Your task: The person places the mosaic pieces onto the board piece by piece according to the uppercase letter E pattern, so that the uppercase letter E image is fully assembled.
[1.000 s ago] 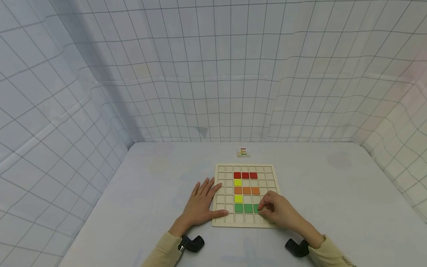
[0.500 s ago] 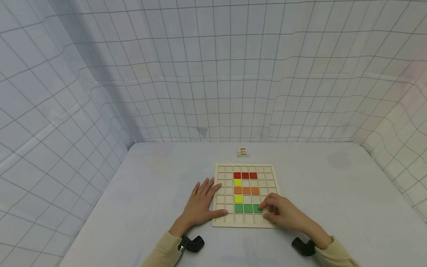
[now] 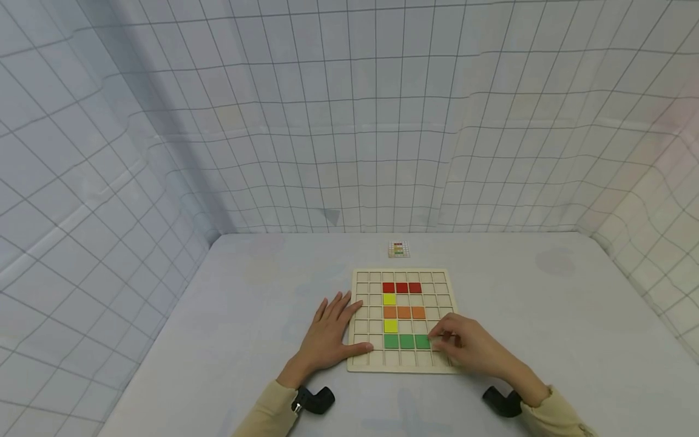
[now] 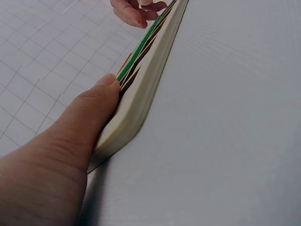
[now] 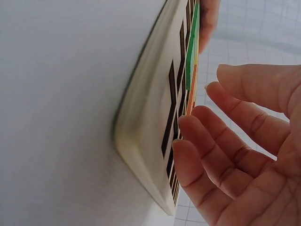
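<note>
A pale wooden grid board [image 3: 404, 368] lies flat on the table, with coloured square tiles set in its cells. Red tiles [image 3: 401, 287] form the far row, orange tiles [image 3: 404, 312] the middle one and green tiles [image 3: 406, 342] the near one. Single yellow tiles [image 3: 390, 326] sit between these rows at the left. My left hand [image 3: 327, 335] rests spread along the board's left edge, its thumb [image 4: 101, 96] on the near corner. Just right of the last green tile is my right hand [image 3: 466, 346]; its loosely bent fingers [image 5: 188, 165] hold nothing, thumb and index apart.
Behind the board lies a small printed card [image 3: 399, 249] with a coloured grid pattern. White grid-lined cloth [image 3: 349, 145] encloses the white table [image 3: 262, 291] at the back and sides. Black wrist devices [image 3: 317, 400] sit by both cuffs.
My right fingers pressed the rightmost green tile, then drew off it slightly to the right, so the whole tile shows. My left hand has stayed in place.
</note>
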`<state>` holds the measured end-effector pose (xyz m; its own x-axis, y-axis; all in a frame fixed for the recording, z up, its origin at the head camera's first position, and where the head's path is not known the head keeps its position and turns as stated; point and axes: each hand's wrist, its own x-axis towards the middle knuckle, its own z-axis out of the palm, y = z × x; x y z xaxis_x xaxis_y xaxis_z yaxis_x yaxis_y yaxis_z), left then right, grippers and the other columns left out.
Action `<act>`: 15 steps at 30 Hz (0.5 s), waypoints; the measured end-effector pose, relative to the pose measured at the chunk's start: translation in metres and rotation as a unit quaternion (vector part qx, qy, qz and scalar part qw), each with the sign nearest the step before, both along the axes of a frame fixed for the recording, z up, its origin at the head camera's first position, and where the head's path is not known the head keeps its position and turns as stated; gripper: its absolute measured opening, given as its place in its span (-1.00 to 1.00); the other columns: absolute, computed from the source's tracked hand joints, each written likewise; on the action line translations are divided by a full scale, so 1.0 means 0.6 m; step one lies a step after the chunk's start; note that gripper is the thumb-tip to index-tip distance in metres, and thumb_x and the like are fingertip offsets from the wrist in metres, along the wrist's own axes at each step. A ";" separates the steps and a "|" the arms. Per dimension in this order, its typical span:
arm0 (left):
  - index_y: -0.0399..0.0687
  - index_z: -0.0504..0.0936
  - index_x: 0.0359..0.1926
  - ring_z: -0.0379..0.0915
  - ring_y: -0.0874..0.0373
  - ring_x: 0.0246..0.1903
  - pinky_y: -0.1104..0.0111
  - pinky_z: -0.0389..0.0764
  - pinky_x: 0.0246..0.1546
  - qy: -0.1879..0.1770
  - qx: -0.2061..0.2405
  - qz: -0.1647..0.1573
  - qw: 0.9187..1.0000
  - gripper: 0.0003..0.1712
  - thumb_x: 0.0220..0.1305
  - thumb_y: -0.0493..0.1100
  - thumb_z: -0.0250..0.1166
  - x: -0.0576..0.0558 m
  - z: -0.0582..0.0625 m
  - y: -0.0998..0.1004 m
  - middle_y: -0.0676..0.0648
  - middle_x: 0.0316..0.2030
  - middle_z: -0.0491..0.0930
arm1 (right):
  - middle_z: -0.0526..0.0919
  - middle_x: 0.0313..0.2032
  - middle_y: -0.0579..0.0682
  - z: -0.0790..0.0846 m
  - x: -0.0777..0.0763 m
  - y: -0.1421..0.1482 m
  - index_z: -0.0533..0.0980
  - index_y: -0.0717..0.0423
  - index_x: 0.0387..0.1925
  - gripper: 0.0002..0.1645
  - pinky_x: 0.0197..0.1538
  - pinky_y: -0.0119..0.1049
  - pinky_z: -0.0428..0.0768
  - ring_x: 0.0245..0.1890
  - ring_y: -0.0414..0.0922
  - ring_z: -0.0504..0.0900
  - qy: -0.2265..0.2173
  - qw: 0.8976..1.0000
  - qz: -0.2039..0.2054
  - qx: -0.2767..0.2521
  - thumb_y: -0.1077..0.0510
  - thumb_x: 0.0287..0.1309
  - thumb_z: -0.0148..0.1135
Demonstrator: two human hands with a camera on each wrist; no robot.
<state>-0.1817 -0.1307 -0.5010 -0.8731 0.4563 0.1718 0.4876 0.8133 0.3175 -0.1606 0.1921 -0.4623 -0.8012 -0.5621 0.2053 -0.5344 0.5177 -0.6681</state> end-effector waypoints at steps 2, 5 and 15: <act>0.09 0.17 0.44 -0.22 0.01 0.42 0.08 -0.27 0.36 0.003 0.003 -0.001 1.000 0.07 0.04 0.58 0.06 0.000 0.000 0.000 -0.09 0.44 0.01 | 0.55 -0.29 -0.19 0.001 0.000 0.000 0.61 0.03 -0.27 -0.89 -0.40 -0.42 0.53 -0.38 -0.30 0.48 0.006 1.000 -0.001 0.001 0.24 0.14 0.33; 0.08 0.17 0.44 -0.21 0.00 0.42 0.07 -0.26 0.36 0.006 0.003 -0.002 1.000 0.07 0.05 0.58 0.05 0.000 0.001 -0.001 -0.10 0.43 0.01 | 0.54 -0.28 -0.21 0.003 0.000 0.001 0.61 0.02 -0.26 -0.90 -0.39 -0.42 0.53 -0.36 -0.30 0.48 0.006 1.000 -0.004 0.003 0.22 0.16 0.31; 0.07 0.14 0.45 -0.25 0.05 0.43 0.13 -0.31 0.37 0.003 0.001 0.004 1.000 0.09 0.05 0.58 0.04 0.000 -0.005 -0.001 -0.07 0.44 0.00 | 0.52 -0.06 0.01 0.001 0.004 0.003 0.61 0.11 -0.19 -0.83 -0.38 -0.40 0.53 -0.35 -0.26 0.47 0.030 0.999 -0.040 0.018 0.24 0.14 0.33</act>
